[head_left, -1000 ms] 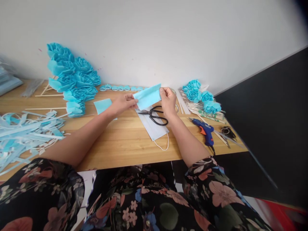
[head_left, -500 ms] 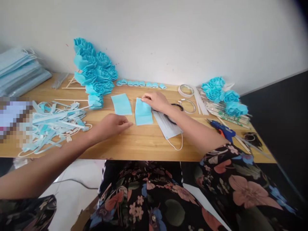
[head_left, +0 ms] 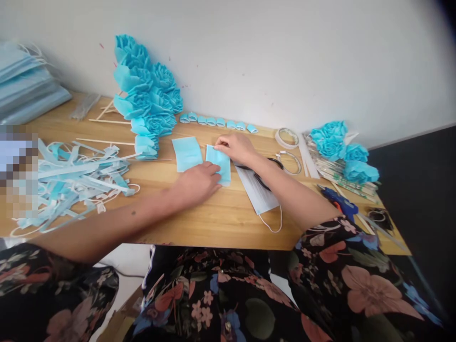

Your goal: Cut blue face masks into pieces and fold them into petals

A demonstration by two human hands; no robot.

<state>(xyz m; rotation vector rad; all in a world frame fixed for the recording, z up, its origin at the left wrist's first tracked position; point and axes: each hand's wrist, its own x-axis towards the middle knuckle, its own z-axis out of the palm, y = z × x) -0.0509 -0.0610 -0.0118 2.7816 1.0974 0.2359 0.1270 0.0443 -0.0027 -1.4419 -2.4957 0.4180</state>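
Observation:
Two light blue pieces of mask fabric lie side by side on the wooden table. My left hand (head_left: 200,186) lies palm down over the lower left of the right-hand fabric piece (head_left: 224,166), its fingers stretched out onto it. At that piece's top edge, my right hand (head_left: 235,147) pinches the fabric between thumb and fingertips. The other fabric piece (head_left: 187,153) rests flat just left of it, close to my left hand. Under my right forearm are a whole face mask (head_left: 257,190) with an ear loop and a pair of black-handled scissors (head_left: 276,164), partly hidden.
Blue fabric roses (head_left: 149,95) stand at back left, above cut mask strips (head_left: 81,175). Small rolled pieces (head_left: 221,122) line the wall. Tape rolls (head_left: 287,137), more roses (head_left: 329,140) and a blue glue gun (head_left: 338,199) are right. Stacked masks (head_left: 32,85) sit far left.
My left hand has moved right, from bare table onto the right-hand fabric piece. My right hand stays at its top edge. The whole view has shifted slightly.

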